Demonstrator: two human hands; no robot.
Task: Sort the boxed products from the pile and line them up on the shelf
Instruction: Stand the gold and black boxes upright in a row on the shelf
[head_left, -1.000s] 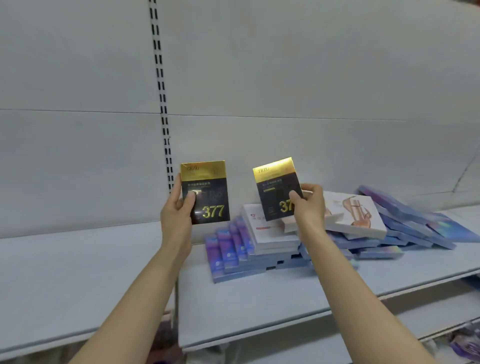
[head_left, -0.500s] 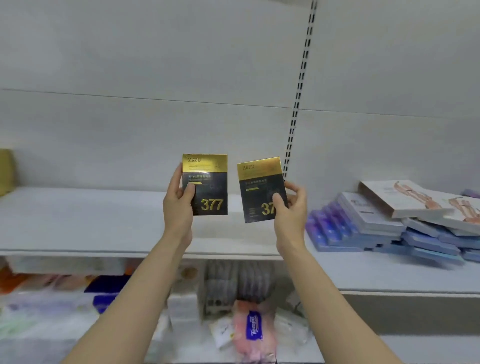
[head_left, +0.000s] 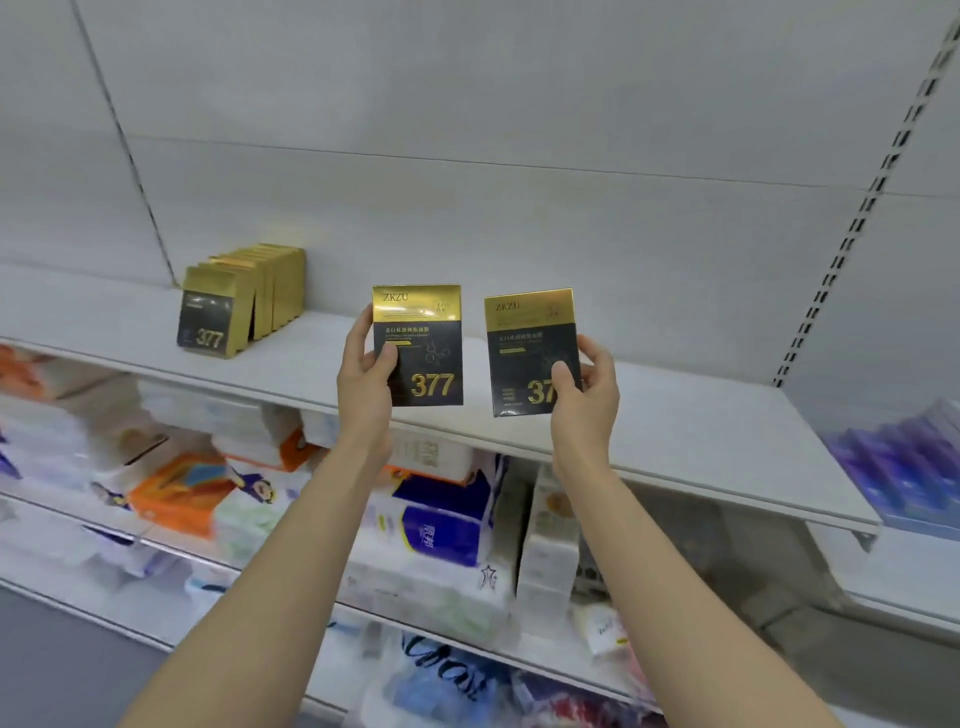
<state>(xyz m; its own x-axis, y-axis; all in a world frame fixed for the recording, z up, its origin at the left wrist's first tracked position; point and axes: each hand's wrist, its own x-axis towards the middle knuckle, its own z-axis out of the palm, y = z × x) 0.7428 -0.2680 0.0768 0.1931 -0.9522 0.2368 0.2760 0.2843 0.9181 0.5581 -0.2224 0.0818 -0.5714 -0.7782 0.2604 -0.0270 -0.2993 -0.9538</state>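
My left hand (head_left: 366, 382) grips a flat black-and-gold box marked 377 (head_left: 423, 348) by its left edge, held upright in front of the white shelf (head_left: 675, 436). My right hand (head_left: 589, 387) grips a second black-and-gold 377 box (head_left: 530, 348) by its lower right corner, just right of the first; the two boxes are apart. On the shelf to the left, a row of several matching black-and-gold boxes (head_left: 239, 304) stands upright, leaning back. The pile of purple boxes (head_left: 904, 467) shows at the right edge, partly cut off.
A slotted upright (head_left: 852, 228) runs up the back panel on the right. Below the shelf, lower shelves hold packs of tissue, among them an orange pack (head_left: 171, 491) and a blue pack (head_left: 441, 525). Bare shelf surface lies between the standing row and the pile.
The view has swung left: the pile has slid to the right edge and the standing row of gold boxes has come into sight. Both hands still hold their boxes side by side.
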